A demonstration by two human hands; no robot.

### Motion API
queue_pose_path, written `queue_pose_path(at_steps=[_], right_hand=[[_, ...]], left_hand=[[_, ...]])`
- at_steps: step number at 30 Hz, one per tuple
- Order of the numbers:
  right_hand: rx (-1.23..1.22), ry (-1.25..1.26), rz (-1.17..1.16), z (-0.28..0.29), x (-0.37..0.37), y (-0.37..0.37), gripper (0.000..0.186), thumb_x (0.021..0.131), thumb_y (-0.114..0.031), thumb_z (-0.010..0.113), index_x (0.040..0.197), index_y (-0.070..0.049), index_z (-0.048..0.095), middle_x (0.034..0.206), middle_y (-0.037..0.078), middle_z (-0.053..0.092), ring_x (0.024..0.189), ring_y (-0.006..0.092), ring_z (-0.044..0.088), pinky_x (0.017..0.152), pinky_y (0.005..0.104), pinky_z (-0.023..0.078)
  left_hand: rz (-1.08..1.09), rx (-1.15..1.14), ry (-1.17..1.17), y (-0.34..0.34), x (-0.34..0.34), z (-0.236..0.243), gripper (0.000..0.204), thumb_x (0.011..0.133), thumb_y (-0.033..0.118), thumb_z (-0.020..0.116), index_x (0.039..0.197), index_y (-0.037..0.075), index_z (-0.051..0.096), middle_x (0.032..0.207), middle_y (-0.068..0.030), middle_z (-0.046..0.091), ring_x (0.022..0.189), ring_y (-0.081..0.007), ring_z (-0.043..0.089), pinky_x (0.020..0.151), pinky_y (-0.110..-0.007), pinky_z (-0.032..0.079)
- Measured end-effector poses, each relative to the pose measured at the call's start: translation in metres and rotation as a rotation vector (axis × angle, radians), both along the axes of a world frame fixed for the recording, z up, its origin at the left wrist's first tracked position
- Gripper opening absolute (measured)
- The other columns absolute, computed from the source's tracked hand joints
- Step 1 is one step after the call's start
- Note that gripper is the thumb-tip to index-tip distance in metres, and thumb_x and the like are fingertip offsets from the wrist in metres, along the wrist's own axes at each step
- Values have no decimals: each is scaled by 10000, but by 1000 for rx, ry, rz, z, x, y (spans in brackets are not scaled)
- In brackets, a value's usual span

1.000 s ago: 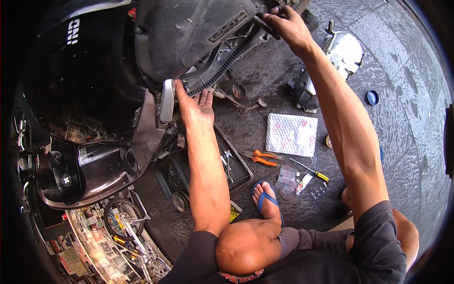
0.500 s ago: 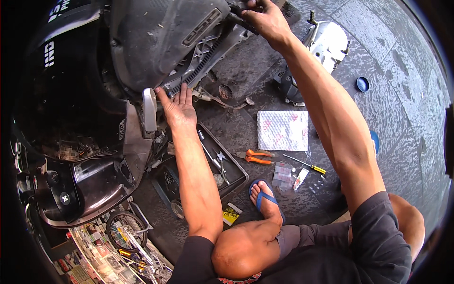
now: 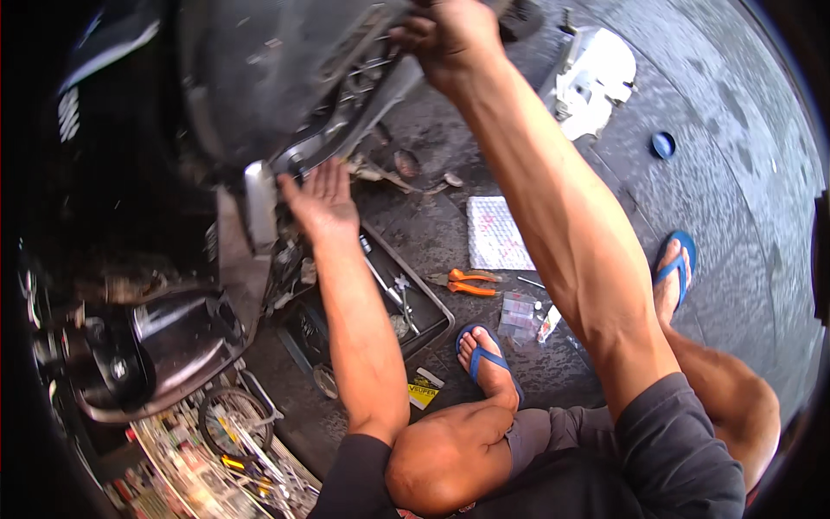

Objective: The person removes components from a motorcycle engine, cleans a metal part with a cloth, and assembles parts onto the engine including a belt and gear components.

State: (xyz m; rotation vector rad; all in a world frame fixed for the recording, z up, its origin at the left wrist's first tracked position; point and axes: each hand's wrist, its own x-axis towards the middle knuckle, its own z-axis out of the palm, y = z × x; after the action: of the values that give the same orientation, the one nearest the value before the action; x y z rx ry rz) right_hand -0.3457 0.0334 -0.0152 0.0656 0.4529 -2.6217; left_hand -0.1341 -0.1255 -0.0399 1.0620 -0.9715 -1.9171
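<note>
A dark motor scooter fills the upper left, with a large black plastic engine cover (image 3: 251, 78) over its engine side. Along the cover's lower edge, the grey metal engine case (image 3: 363, 112) lies exposed. My left hand (image 3: 327, 206) is beneath the case's near end, palm up and fingers stretched out, beside a light metal piece (image 3: 260, 203). Whether its fingertips touch the case I cannot tell. My right hand (image 3: 458, 43) reaches to the far end of the cover, its fingers bent and smeared by motion, so its grip is unclear.
A black tray (image 3: 437, 324) of tools sits below my left hand. Orange-handled pliers (image 3: 471, 283), a bubble-wrap sheet (image 3: 497, 233) and small plastic packets (image 3: 519, 316) lie on dark tiles. A silver engine cover (image 3: 596, 78) and a blue cap (image 3: 663, 144) are farther right.
The scooter and its black cover have shifted a little to the left. My right hand has moved left and nearer. My left hand stays almost in place, while my right foot has come into view.
</note>
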Motion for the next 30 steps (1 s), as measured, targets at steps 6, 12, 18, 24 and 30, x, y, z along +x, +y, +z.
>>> queue_pose_path(at_steps=[6,12,18,24,30], right_hand=[[-174,-118,51,-1,-32,16,98,938,-120,541,857,-87,499,738,46,493,601,159,477,508,270,394],[-259,295,581,-73,-126,41,122,862,-17,470,756,-80,467,757,64,497,707,182,481,695,311,440],[489,300,203,-74,-132,92,387,965,-191,506,1281,31,527,1227,204,616,1057,242,613,899,362,509],[775,98,-203,-49,-34,142,513,1003,-306,482,1417,-3,463,1051,74,633,524,101,343,447,221,316],[975,-63,-271,-112,-62,207,413,995,-307,506,1326,-60,512,1304,49,620,479,98,337,424,219,322]], left_hand=[[-47,-41,143,-10,-11,-17,404,1006,366,505,1230,30,525,1191,-125,590,1111,-225,588,988,-378,485],[-170,-192,-34,9,11,-22,361,985,389,551,1116,56,599,1045,-42,623,943,-139,598,832,-298,515],[-110,-640,-410,75,162,-40,338,1039,302,524,813,66,610,577,20,521,488,-81,499,451,-275,401],[336,-297,-996,30,384,-101,476,971,441,560,770,33,702,591,-128,626,556,-267,615,572,-402,461],[335,-602,-1254,-119,445,-152,201,912,193,581,975,64,721,888,-204,697,862,-380,681,757,-453,533]])
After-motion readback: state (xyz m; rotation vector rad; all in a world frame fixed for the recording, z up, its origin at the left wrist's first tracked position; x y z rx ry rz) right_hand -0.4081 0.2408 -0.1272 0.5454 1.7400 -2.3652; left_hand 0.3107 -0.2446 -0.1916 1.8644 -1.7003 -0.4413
